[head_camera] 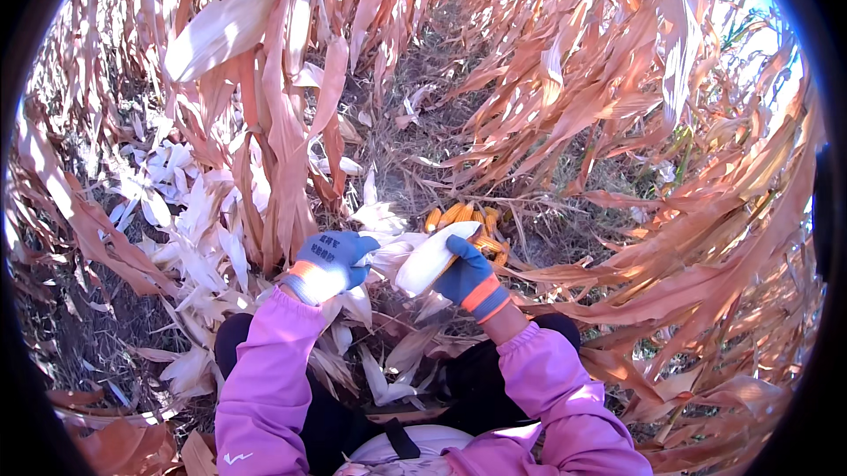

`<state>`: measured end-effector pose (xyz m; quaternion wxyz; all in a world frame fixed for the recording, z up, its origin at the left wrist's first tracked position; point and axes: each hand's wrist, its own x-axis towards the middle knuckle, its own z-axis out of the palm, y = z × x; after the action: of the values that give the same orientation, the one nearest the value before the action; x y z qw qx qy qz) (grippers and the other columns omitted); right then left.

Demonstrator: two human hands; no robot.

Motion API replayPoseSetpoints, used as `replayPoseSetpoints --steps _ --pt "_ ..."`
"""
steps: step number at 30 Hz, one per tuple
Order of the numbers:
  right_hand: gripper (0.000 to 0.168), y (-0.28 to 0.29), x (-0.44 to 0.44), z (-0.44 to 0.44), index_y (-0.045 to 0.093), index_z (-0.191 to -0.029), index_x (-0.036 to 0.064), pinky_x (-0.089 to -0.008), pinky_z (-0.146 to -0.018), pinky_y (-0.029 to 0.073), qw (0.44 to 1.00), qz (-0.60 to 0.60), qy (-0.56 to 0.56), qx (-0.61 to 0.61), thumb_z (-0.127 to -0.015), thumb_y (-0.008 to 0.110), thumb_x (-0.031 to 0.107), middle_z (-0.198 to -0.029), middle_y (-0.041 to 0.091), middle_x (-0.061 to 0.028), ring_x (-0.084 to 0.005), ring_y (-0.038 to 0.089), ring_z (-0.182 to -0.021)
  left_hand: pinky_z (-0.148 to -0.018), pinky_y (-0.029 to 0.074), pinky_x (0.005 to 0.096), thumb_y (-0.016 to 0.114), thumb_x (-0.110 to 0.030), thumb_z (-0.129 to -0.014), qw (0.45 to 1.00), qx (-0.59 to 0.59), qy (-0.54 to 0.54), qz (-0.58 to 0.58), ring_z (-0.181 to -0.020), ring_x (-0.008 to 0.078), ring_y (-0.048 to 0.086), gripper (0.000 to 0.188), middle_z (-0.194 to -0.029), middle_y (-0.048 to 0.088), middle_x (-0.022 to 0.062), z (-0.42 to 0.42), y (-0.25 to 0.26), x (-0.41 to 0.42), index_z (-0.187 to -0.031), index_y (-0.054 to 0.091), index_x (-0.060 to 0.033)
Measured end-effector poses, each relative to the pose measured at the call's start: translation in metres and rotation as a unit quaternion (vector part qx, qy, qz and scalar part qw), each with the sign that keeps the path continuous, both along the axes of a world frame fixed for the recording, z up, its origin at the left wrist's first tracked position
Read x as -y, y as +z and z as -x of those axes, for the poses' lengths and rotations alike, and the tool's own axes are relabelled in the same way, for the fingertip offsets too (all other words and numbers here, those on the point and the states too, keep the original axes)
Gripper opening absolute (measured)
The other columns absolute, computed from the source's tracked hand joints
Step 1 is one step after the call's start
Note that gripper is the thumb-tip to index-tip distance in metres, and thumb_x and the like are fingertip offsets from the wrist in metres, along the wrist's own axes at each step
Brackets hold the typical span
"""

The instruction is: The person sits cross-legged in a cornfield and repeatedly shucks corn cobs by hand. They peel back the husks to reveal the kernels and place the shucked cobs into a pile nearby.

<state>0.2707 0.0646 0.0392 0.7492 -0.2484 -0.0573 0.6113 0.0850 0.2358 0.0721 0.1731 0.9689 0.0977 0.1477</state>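
Note:
My right hand (464, 271), in a grey-blue work glove with an orange band, grips a maize ear (437, 257) still partly covered by pale husk. A strip of yellow kernels shows along its edge beside my fingers. To its left is my left hand (331, 265), in a matching glove that bears writing. Its fingertips are close to pale husk leaves (396, 248); whether they pinch one is unclear. Just beyond the held ear, a small pile of husked yellow maize ears (463, 214) lies on the ground, partly hidden by the ear and my right hand.
Dry maize stalks (265, 119) stand close in front on the left, with an unpicked husked ear (222, 29) hanging there. Discarded husks (198, 238) litter the ground to the left. Dry leaves (695, 264) lean in from the right. My knees (556, 327) are bent below my arms.

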Motion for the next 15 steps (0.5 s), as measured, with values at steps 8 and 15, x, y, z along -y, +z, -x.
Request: replayPoseSetpoints --steps 8,15 --pt "0.040 -0.021 -0.011 0.010 0.050 -0.107 0.004 -0.0421 -0.079 0.048 0.992 0.070 -0.028 0.098 -0.076 0.064 0.024 -0.095 0.058 -0.0114 -0.0259 0.058 -0.089 -0.068 0.047 0.0383 0.058 -0.020 -0.072 0.997 0.064 0.044 0.014 -0.077 0.0288 0.058 0.028 -0.083 0.060 0.0099 0.020 0.000 -0.017 -0.100 0.059 -0.0142" --pt "0.035 -0.062 0.004 -0.002 0.053 -0.108 0.003 -0.0376 -0.074 0.051 0.990 0.056 0.027 -0.126 -0.080 0.061 0.023 -0.096 0.061 -0.0123 -0.0240 0.061 -0.085 -0.069 0.047 0.0400 0.057 -0.021 -0.069 0.981 -0.077 0.178 -0.024 -0.076 0.0305 0.059 0.030 -0.084 0.060 0.0115 0.050 -0.001 -0.048 -0.098 0.060 -0.0140"
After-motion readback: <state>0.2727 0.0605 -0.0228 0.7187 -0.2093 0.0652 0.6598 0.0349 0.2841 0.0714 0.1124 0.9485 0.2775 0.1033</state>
